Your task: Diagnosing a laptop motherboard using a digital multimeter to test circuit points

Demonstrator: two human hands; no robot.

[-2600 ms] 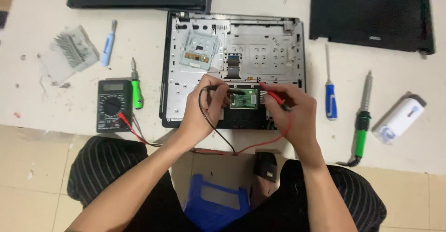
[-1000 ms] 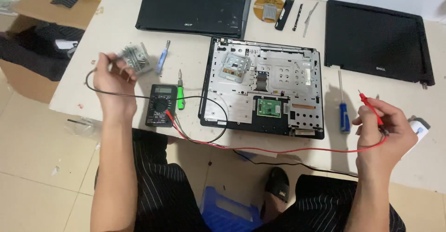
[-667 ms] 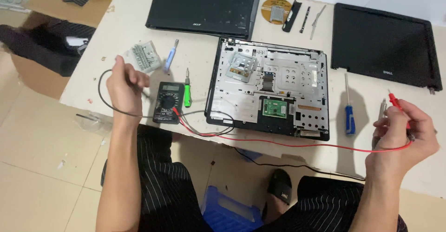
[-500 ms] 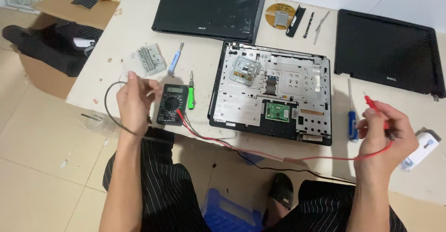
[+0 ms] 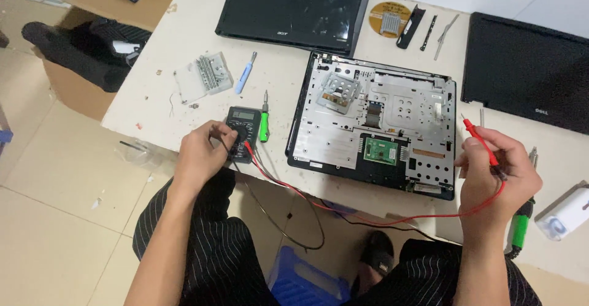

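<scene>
Both hands out: left hand (image 5: 202, 153) on multimeter (image 5: 241, 125), right hand (image 5: 498, 174) pinching red probe (image 5: 480, 141).

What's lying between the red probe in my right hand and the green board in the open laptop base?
Nothing visible. The red probe in the right hand sits just past the laptop base edge; only bare metal chassis lies before the green board.

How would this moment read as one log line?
left hand: on multimeter | right hand: holds red probe | laptop base: open, untouched
</scene>
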